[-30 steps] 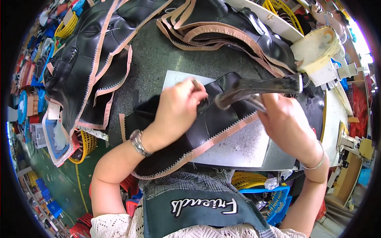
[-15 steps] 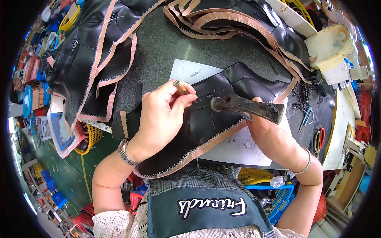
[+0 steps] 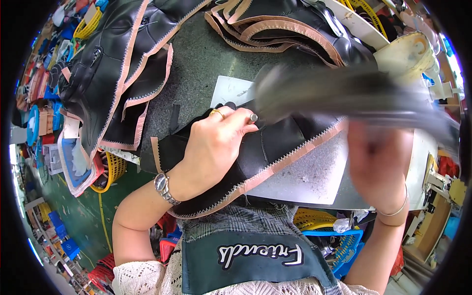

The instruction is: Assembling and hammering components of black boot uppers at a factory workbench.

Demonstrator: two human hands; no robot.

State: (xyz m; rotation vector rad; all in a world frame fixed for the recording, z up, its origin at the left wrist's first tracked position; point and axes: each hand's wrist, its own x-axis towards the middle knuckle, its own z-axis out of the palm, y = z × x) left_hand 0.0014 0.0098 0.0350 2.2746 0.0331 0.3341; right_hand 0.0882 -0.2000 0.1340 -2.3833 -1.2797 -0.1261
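Observation:
My left hand (image 3: 211, 142) is closed around a small metal punch (image 3: 253, 118), its round end showing between thumb and forefinger. It stands over a black leather boot upper (image 3: 290, 140) with a pink zigzag-stitched edge; the punch's tip is hidden. My right hand (image 3: 378, 162), smeared by motion, grips a hammer (image 3: 334, 91). The hammer is raised above the leather, strongly blurred, its head close to my left hand and apart from the punch as far as I can see. Beneath the leather lies a white board (image 3: 305, 182).
More black uppers are heaped at the left (image 3: 105, 64) and at the far right (image 3: 290, 29) of the dark worktable (image 3: 189, 69). A cream plastic container (image 3: 408, 54) stands at the right edge. A blue basket (image 3: 351, 241) sits below the table's near edge.
My right hand has moved right, and the hammer has lifted from low over the leather. My left hand has shifted slightly right and turned, the punch's end now facing up.

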